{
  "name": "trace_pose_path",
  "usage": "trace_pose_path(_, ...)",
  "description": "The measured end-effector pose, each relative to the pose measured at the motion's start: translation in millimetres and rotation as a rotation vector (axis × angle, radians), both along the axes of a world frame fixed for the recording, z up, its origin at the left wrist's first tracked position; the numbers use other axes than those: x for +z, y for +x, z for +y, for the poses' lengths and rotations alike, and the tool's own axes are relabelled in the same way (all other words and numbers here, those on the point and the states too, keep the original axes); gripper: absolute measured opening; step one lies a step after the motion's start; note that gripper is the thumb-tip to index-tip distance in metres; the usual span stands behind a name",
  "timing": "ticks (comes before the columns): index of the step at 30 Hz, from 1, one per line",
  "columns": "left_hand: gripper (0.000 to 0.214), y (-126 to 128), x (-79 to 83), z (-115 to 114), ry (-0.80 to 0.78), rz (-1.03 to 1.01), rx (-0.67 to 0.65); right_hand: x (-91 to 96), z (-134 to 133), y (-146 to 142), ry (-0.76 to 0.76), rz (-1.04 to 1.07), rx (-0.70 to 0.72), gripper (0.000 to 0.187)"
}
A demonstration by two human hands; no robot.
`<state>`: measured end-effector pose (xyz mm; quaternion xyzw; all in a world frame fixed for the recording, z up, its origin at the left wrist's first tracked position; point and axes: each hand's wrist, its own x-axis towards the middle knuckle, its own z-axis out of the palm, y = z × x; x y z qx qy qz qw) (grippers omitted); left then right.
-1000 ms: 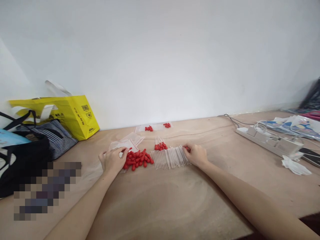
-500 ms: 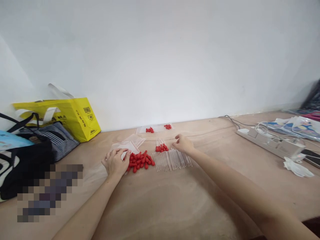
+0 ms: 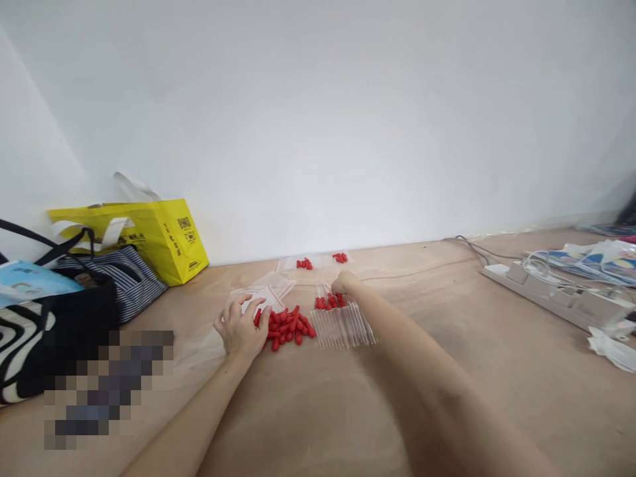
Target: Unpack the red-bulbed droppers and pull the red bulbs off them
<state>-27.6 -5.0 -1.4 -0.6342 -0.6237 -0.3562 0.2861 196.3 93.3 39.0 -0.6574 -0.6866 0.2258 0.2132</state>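
On the left, my left hand rests with its fingers curved and apart, the thumb touching the edge of a pile of red rubber dropper bulbs. Just right of the pile lies a row of thin clear glass tubes, side by side. Behind that row lie a few droppers, red bulbs toward me and clear tubes pointing away. My right hand is over the right end of these droppers, its fingers curled down and closed; what they pinch is hidden.
Clear zip bags lie behind my left hand. Near the wall, a clear bag holds red-bulbed droppers. A yellow bag and a striped pouch stand left. On the right are a power strip with cables and a crumpled tissue.
My right hand has moved left and down onto the droppers behind the glass tubes. My left hand stays by the bulb pile, its fingers slightly more spread. The whole view has shifted a little.
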Motion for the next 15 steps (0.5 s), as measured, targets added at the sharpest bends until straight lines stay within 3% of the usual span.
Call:
trace_pose_path(7,0.022,9.4,1.6,-3.8,0.044,0.03,-0.072,6.8,-21.3,21.0,-0.222,0.264,0.029,0.019)
trace_pose_path(11,0.019,29.1,3.3,-12.3,0.041,0.099,-0.21,1.2,-56.6,49.1,-0.189,0.479,0.114,0.012)
trace_pose_path(15,0.019,57.1,2.9,-27.3,-0.01,0.104,-0.38,-16.7,-94.5,71.8,-0.098,0.667,0.139,0.006)
